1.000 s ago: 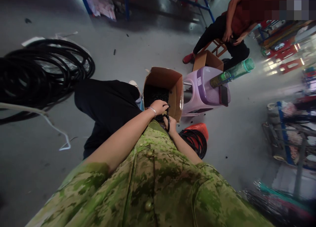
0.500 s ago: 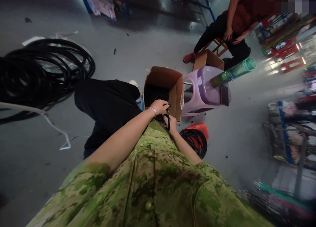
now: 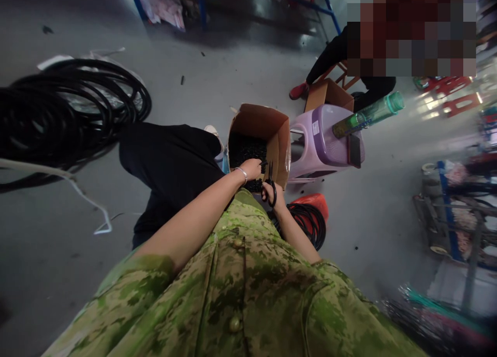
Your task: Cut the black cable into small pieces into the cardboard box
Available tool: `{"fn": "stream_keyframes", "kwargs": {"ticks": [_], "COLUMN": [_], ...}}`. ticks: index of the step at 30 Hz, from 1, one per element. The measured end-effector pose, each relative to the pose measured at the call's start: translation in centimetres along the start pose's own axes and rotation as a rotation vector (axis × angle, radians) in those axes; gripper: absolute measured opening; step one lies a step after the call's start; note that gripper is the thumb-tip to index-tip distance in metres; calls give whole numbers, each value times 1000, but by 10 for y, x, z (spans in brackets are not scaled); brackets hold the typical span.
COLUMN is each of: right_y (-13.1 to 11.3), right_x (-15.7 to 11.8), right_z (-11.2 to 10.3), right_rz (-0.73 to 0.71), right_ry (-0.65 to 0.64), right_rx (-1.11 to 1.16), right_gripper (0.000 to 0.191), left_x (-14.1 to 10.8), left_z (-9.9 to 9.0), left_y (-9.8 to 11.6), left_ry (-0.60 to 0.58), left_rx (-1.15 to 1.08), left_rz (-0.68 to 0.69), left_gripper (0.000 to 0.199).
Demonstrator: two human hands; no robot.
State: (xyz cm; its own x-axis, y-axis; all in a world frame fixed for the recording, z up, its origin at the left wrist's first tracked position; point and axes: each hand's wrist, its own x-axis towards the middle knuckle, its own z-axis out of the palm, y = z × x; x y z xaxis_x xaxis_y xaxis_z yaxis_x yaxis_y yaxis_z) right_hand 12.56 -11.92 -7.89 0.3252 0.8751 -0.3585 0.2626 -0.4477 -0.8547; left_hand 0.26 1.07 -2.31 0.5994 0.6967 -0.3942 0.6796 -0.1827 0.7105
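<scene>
An open cardboard box [image 3: 278, 139] stands in front of my body, with many small black pieces [image 3: 248, 149] inside. Over its near part, my left hand [image 3: 251, 168] is closed on a small dark piece [image 3: 264, 164] that sticks out past the fingertips. Black-handled scissors [image 3: 271, 183] are in my right hand [image 3: 276, 195], at the box's near right corner. Their blades point away from me, a little to the right of my left hand, and look slightly apart.
A purple and pink stool [image 3: 322, 139] right of the box carries a green bottle [image 3: 373, 114] and a dark flat object [image 3: 354, 151]. Black tubing coils [image 3: 77, 108] lie left, others by a red bag [image 3: 316, 207]. A person sits beyond the stool.
My right hand has shifted slightly right with the scissors, whose blades now stand away from my left hand. My left hand has barely moved.
</scene>
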Motion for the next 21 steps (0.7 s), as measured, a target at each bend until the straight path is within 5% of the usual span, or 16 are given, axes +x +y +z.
{"fn": "stream_keyframes", "kwargs": {"ticks": [11, 21], "right_y": [-12, -18], "right_x": [-10, -8], "right_z": [-12, -18], "right_rz": [-69, -64], "right_ry": [-83, -101], "right_rx": [-166, -253], "right_gripper": [38, 40], "left_x": [-12, -12], "left_z": [-7, -6], "left_y": [14, 11], "left_ry": [-7, -25], "left_rx": [-562, -620], "left_rz": [-193, -209], "left_gripper": [10, 22]}}
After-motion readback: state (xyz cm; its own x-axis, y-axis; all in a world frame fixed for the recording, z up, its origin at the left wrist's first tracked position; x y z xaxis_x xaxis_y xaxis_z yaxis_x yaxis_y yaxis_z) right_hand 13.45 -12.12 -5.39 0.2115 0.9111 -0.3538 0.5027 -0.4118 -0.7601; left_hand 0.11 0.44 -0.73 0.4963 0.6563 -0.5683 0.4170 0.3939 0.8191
